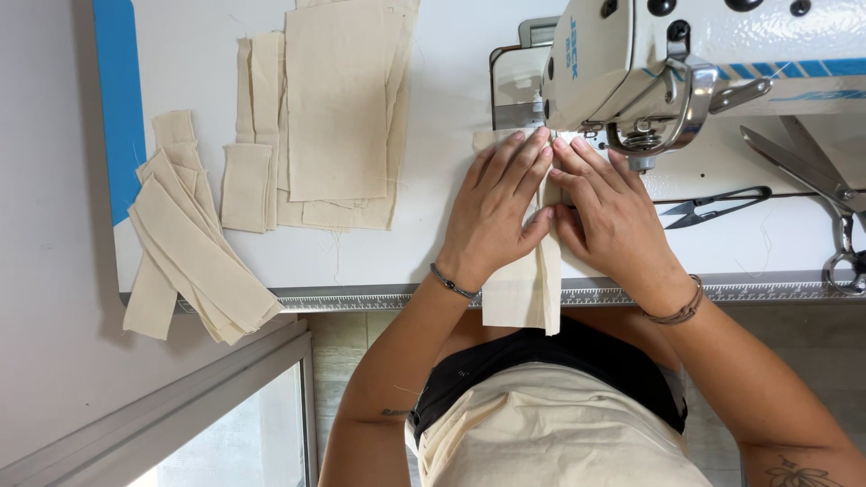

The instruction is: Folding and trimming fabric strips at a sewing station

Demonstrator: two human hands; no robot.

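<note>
At the far left edge of the white tabletop (433, 243) runs a blue band (118, 99), and a fan of narrow cream fabric strips (194, 248) hangs partly over the tabletop's front edge. Next to them lies a stack of larger cream fabric rectangles (338, 108), with smaller folded pieces (248, 185) just beside it. Further right, the left hand (494, 212) lies flat with fingers spread, pressing down a folded cream fabric piece (523, 293) that runs from under the machine to over the front edge. The right hand (609, 212) presses the same piece, fingertips touching those of the left, gripping nothing. Above them sits the white sewing machine head (631, 54), bearing a blue label. To its right lie small thread snips (713, 207), then large scissors (825, 194) near the edge.
</note>
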